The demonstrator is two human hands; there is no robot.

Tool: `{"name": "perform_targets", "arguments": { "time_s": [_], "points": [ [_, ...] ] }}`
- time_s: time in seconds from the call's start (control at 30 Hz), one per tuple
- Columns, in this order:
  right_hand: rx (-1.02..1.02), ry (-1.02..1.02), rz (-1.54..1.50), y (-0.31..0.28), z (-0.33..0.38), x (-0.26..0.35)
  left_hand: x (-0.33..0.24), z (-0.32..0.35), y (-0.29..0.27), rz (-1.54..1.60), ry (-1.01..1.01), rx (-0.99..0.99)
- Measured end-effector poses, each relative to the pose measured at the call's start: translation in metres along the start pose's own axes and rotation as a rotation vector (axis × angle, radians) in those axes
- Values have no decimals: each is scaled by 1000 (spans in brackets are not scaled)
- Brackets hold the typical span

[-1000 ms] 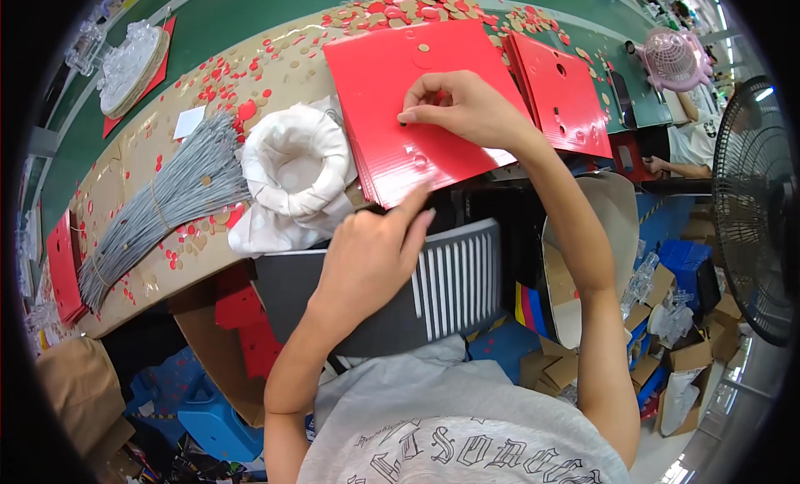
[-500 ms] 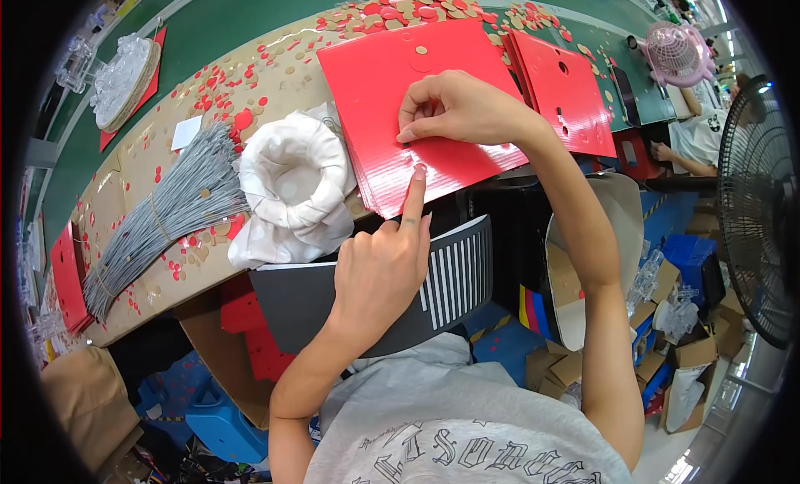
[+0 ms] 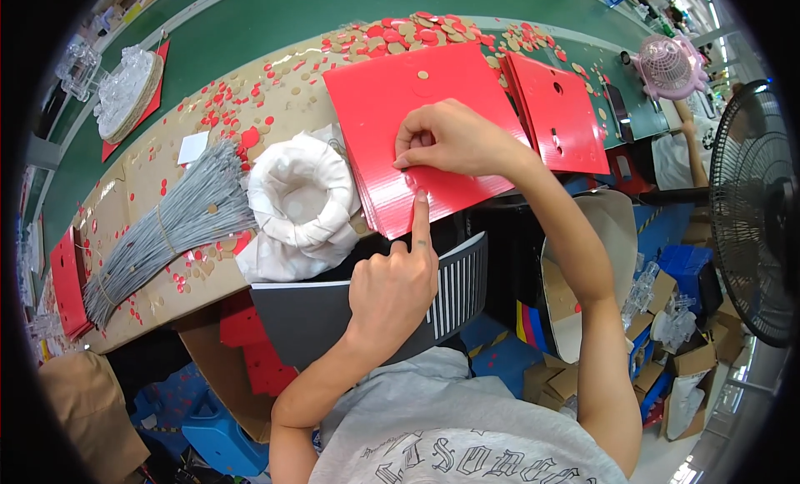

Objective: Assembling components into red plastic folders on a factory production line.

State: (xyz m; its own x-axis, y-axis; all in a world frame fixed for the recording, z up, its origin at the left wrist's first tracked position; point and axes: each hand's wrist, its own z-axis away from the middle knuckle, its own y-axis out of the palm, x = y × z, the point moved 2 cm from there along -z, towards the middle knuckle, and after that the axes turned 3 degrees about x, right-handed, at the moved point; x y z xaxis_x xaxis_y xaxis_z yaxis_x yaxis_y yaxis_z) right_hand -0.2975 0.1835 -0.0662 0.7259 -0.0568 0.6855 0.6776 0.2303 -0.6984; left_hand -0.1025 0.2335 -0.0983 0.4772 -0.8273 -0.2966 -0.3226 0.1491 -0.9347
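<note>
A stack of red corrugated plastic sheets (image 3: 467, 84) lies in front of me at the table edge, its top sheet shiny. My right hand (image 3: 458, 138) rests over the sheet's near part, thumb and forefinger pinched at its surface. Whatever is between those fingertips is too small to make out. Just below it, my left hand (image 3: 392, 288) points its forefinger at the sheet, its tip on or near a small glossy spot, while its other fingers curl in. A tan disc (image 3: 423, 75) sits near the sheet's far edge.
Left of the stack stand a white cloth-lined round container (image 3: 304, 225) and a bundle of grey ties (image 3: 175, 217). Red and tan discs (image 3: 400, 35) litter the table. More red sheets (image 3: 560, 117) lie right, near a black fan (image 3: 754, 213). A dark slotted panel (image 3: 333, 313) is below.
The view has shifted, so the table sits lower in the picture. Both hands keep nearly the same poses at the sheet; the right fingertips have moved slightly left over it.
</note>
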Motion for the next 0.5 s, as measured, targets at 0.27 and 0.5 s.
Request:
{"name": "perform_targets", "arguments": {
  "time_s": [0.27, 0.5],
  "points": [
    [-547, -188, 482, -11, 14, -29, 1, 2, -5, 56, 0, 43],
    [-643, -126, 660, -5, 13, -40, 6, -1, -4, 72, 9, 38]
  ]
}}
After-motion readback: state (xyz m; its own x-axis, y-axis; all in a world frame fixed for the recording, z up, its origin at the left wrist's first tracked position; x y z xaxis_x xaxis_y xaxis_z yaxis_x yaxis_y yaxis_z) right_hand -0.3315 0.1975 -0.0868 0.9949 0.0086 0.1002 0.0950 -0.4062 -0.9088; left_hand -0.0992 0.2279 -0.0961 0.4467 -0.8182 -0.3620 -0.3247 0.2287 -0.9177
